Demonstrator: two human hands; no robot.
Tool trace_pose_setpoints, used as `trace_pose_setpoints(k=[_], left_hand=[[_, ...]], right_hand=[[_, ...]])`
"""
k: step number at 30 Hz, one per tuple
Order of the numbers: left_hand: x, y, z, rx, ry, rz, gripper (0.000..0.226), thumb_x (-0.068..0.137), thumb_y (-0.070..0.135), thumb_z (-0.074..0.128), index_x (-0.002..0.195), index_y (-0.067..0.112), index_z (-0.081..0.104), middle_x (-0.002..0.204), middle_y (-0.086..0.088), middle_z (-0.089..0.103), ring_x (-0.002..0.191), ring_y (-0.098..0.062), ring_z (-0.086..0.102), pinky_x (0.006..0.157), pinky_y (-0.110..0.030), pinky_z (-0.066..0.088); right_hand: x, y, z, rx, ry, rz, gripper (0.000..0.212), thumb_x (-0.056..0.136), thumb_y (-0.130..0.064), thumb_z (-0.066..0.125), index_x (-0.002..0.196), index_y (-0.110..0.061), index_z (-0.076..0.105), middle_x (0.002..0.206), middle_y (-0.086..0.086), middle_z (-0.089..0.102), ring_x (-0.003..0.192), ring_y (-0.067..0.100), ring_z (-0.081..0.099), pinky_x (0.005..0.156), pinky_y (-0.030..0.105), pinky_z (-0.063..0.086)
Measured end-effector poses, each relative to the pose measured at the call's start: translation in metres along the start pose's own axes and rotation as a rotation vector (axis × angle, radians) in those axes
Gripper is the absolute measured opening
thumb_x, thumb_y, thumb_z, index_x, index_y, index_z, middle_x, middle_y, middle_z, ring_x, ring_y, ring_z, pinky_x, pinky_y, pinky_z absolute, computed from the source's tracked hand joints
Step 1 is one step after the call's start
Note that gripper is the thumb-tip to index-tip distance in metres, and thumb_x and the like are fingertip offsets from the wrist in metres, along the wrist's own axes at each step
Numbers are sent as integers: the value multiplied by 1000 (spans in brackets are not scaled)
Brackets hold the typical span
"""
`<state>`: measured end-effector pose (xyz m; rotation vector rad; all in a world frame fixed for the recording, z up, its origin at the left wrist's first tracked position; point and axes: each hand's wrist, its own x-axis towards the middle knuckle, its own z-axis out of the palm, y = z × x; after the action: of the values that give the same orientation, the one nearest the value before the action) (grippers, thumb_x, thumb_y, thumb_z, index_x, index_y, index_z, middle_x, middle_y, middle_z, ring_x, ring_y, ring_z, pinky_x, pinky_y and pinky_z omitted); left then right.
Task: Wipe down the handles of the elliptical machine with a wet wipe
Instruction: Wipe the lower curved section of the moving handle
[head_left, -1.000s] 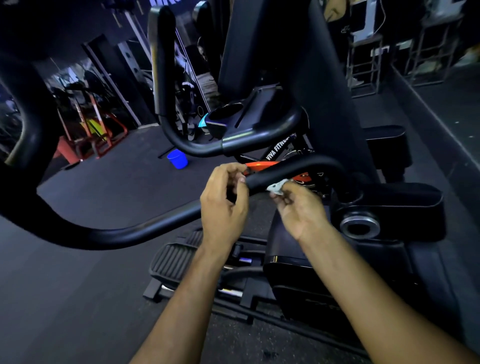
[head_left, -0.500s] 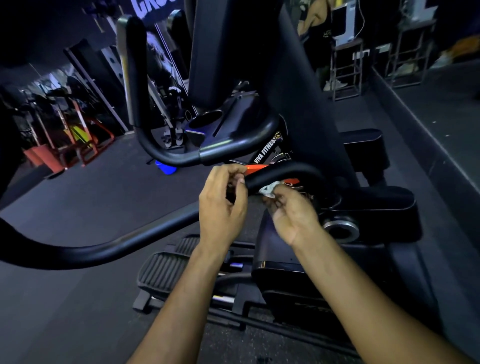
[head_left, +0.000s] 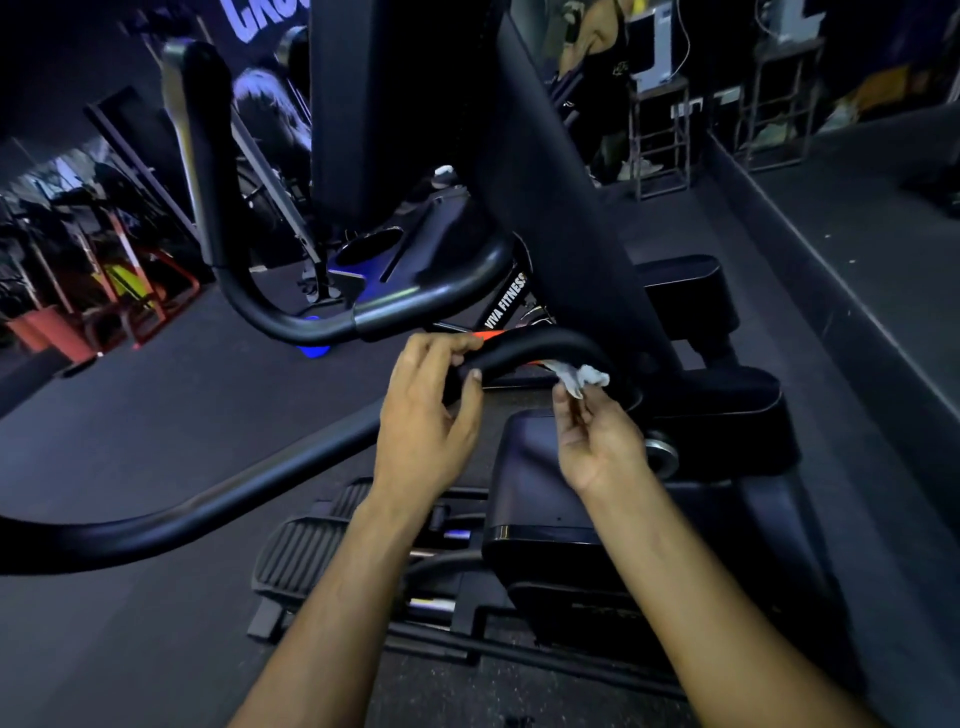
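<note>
A dark gym floor (head_left: 156, 441) is seen beneath a black elliptical machine (head_left: 545, 218), whose tall central column fills the upper middle of the view. "VIVA FITNESS" is printed in white on a frame member (head_left: 506, 301) below the column. A long curved black handle (head_left: 182, 514) is seen sweeping from the lower left edge up toward the middle, where its padded end (head_left: 530, 345) bends over to the right. A second curved handlebar (head_left: 291, 312) is set above it, rising to an upright post on the left. A ribbed foot pedal (head_left: 306, 556) is seen low in the middle, under the forearms. Red and yellow gym equipment (head_left: 119, 291) is visible far off on the left, and metal stands (head_left: 660, 140) are seen at the upper right beside a raised platform (head_left: 857, 234).

The left hand (head_left: 423, 421) is curled around the padded handle end, with the thumb below it and the fingers over the top, so its grip is closed on the handle. The right hand (head_left: 597, 441) is held just below the bend of the same handle, palm turned up. A small crumpled white wet wipe (head_left: 584, 378) is pinched between its fingertips, and the wipe is pressed against the underside of the handle near the bend, to the right of the left hand.
</note>
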<state>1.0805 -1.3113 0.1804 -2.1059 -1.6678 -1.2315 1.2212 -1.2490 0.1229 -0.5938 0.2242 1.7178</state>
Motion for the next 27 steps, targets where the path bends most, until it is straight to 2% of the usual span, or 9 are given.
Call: trace_pose_setpoints(k=[6,8,11,13,16,19,22,25,27], left_hand=[[0,-3,0,18,-25,8,22,96,11,60,116,7,67,112,-5,60,107,-21,58,100,-34,47],[0,-2,0,9,-24,-3,22,96,10,60,116,8,67,112,-4,60,107,-18,58,99,-29,46],[2,0,-1,-2,-20,-27,22,95,11,60,116,10,68,111,-2,60,105,-14,58,97,-26,45],[3,1,-2,-11,-25,-43,23,95,13,60,116,11,68,111,-1,60,104,-14,58,97,-26,45],[1,2,-4,-30,-36,-38,23,95,13,61,116,10,68,112,0,59,104,-12,58,97,-23,45],[0,1,-6,-43,-37,-35,23,95,11,61,117,8,67,113,-1,60,106,-11,58,98,-22,45],[-2,0,-5,-56,-41,-39,25,95,9,62,120,10,66,114,-1,60,107,-12,59,98,-23,45],[-2,1,-7,-49,-58,-47,27,97,8,64,123,12,65,115,1,59,109,-12,58,95,-18,44],[-3,2,-12,-54,-88,-35,29,97,6,64,125,13,64,116,2,58,109,-11,58,90,-8,41]], right_hand=[[-2,-10,-26,-114,32,-95,15,102,-1,53,93,1,65,82,11,70,67,18,66,53,22,58],[-1,-18,-29,-306,-23,-348,14,100,-1,56,95,-4,69,80,7,72,69,19,67,60,26,58],[10,-34,-32,-705,-27,-788,16,93,-8,67,91,-23,73,91,5,76,84,22,71,78,36,59],[21,-38,-36,-889,46,-916,25,87,-11,70,86,-35,68,96,6,73,86,21,72,84,45,59],[34,-30,-39,-1019,88,-1005,28,82,-15,68,79,-41,60,91,5,67,79,23,67,77,52,56],[36,-25,-36,-1050,70,-1070,20,82,-14,66,86,-33,64,92,1,63,77,24,65,74,52,55],[32,-16,-33,-1104,4,-1153,14,84,-3,67,94,-13,68,96,1,60,80,24,64,74,48,55],[27,-5,-23,-1134,-74,-1251,17,82,-1,69,95,-12,66,88,0,58,77,22,60,70,35,52],[26,-3,-22,-1099,-47,-1265,16,84,-2,72,95,-13,67,84,-1,60,74,15,58,69,27,49]])
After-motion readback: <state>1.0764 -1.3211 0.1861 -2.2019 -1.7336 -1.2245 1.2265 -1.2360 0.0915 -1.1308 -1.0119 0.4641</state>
